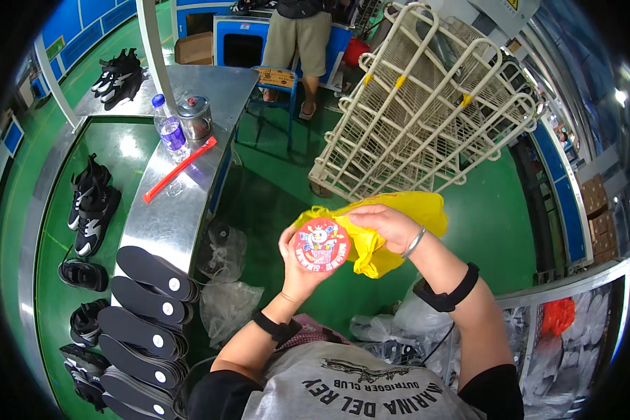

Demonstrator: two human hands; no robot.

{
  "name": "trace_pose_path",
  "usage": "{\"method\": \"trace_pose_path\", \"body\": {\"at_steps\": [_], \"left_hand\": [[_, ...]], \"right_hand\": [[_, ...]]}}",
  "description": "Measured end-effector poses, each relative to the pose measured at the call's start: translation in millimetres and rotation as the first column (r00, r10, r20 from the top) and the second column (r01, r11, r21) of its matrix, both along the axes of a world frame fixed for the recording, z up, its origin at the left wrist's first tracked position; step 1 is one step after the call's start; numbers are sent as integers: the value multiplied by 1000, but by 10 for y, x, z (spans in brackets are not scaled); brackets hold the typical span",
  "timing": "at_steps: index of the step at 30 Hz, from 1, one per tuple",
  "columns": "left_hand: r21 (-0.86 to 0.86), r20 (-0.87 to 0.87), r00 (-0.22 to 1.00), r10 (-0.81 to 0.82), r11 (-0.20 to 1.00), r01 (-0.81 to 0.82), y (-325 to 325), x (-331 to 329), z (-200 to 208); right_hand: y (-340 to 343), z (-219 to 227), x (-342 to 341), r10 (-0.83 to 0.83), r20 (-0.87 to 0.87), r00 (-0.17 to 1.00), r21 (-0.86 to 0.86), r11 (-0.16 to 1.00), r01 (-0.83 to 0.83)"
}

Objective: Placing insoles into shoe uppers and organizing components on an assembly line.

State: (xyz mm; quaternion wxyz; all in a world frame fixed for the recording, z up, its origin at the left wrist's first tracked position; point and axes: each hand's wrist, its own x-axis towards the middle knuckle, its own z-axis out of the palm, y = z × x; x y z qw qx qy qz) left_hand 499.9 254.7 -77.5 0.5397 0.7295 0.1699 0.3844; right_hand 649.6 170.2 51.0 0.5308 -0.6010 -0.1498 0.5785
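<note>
My left hand (299, 278) is wrapped around a drink cup, its round red sealed lid (322, 245) facing up, printed with a white cartoon figure. The cup's sides are mostly hidden beneath the lid and my fingers. My right hand (392, 227) pinches a crumpled yellow plastic bag (427, 210) right beside the cup. The bag spreads out behind both hands and hangs below the right one. On the metal table to the left lies a straw in a red wrapper (180, 170).
The metal table (143, 227) bears a water bottle (169, 126), a steel mug (194, 117) and stacks of black insoles (143, 332). Black sneakers (94, 210) line the belt beyond. Ahead are a wire rack (427, 105), a blue stool (276, 80) and a standing person (297, 42).
</note>
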Motion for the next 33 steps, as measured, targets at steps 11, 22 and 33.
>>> {"method": "trace_pose_path", "body": {"at_steps": [11, 22, 33], "left_hand": [[-565, 342, 875, -342, 670, 482, 192, -94, 339], [-208, 239, 967, 86, 978, -35, 1185, -661, 908], [207, -193, 941, 278, 949, -238, 2378, -1087, 739]], "right_hand": [[464, 364, 43, 42, -289, 956, 156, 988, 3], [1115, 168, -122, 170, -139, 976, 291, 949, -123], [2354, -708, -650, 226, -256, 940, 34, 974, -225]]}}
